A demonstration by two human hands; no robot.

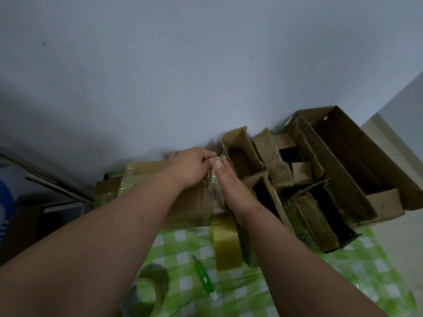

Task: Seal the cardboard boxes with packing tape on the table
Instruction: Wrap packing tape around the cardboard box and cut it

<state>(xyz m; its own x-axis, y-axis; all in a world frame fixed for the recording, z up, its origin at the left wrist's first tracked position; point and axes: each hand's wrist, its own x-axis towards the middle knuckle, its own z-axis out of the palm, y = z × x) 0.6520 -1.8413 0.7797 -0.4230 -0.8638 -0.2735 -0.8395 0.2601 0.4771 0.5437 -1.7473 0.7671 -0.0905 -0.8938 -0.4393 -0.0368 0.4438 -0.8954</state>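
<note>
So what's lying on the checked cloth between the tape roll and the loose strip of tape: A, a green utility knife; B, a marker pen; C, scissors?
A: a green utility knife lies on the cloth between the tape roll and the tape strip.

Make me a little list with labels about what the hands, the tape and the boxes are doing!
left hand: fingers curled, pinching the tape strip at the box's far edge
right hand: flat, pressing the strip onto the box
strip: runs over the box top and hangs down its front
tape roll: on the checked cloth, untouched
cutter: green, beside the roll
open boxes: to the right, flaps up
</note>
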